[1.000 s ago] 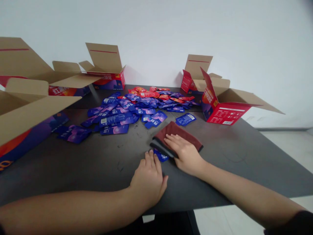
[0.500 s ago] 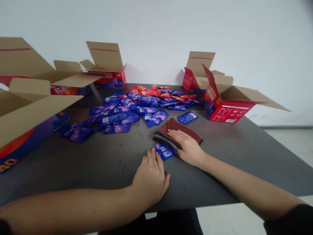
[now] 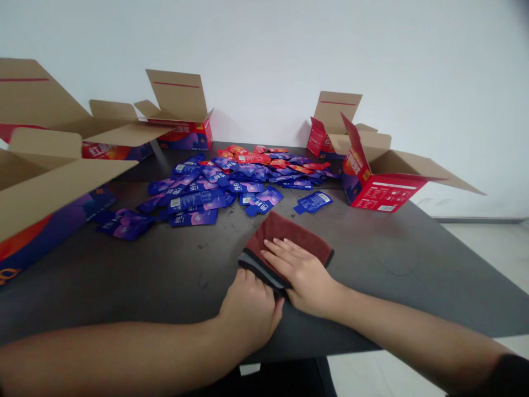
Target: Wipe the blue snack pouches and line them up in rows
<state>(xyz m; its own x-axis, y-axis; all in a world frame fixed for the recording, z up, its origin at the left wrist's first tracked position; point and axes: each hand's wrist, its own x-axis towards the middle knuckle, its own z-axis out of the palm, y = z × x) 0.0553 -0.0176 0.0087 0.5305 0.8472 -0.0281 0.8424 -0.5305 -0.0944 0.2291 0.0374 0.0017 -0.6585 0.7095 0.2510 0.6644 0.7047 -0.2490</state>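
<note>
A folded reddish-brown cloth [image 3: 285, 234] with black edging and a grey inner layer lies on the dark table. My right hand [image 3: 303, 270] presses on it, fingers stretched and lying flat across its top. At the cloth's near left edge is my left hand [image 3: 252, 303], with its fingers curled together and their tips hidden at the cloth; what they grip cannot be made out. No pouch shows under the cloth from here. Beyond it lie a single blue pouch [image 3: 314, 202] and a heap of blue pouches [image 3: 198, 198], with red pouches [image 3: 252, 158] toward the back.
Open cartons stand around the heap: a large near-left carton [image 3: 49, 231], one behind it [image 3: 119, 151], a back-left carton [image 3: 194, 135], a back-right carton [image 3: 318, 138] and a right carton [image 3: 380, 193]. A white wall [image 3: 264, 66] rises behind the table [image 3: 157, 286].
My right hand and the cloth have come nearer and to the left. The blue pouch that showed beneath the cloth is now hidden. My left fingers have curled in at the cloth's edge.
</note>
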